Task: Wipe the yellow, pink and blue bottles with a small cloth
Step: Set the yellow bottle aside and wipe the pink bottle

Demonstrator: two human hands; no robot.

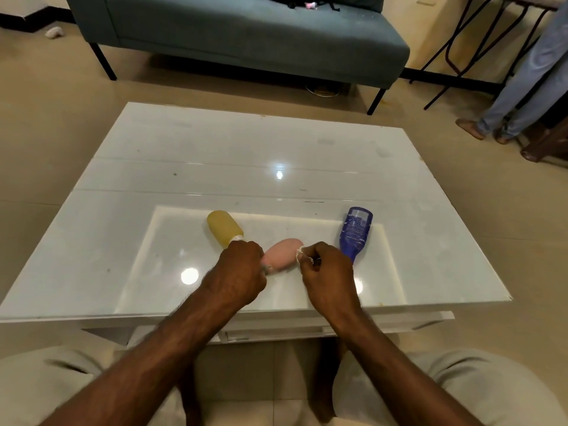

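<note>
Three bottles lie on the white glossy table [153,186] near its front edge. The yellow bottle [223,227] is on the left, the pink bottle [282,254] in the middle, the blue bottle [355,230] on the right. My left hand [238,272] is closed around the cap end of the pink bottle. My right hand [329,272] pinches a small white cloth [299,255] that touches the pink bottle's far end. The right hand hides the blue bottle's cap end.
A teal sofa [246,35] stands beyond the table. At the far right, another person's legs [522,87] stand beside a black metal frame [455,50]. My knees sit below the table's front edge.
</note>
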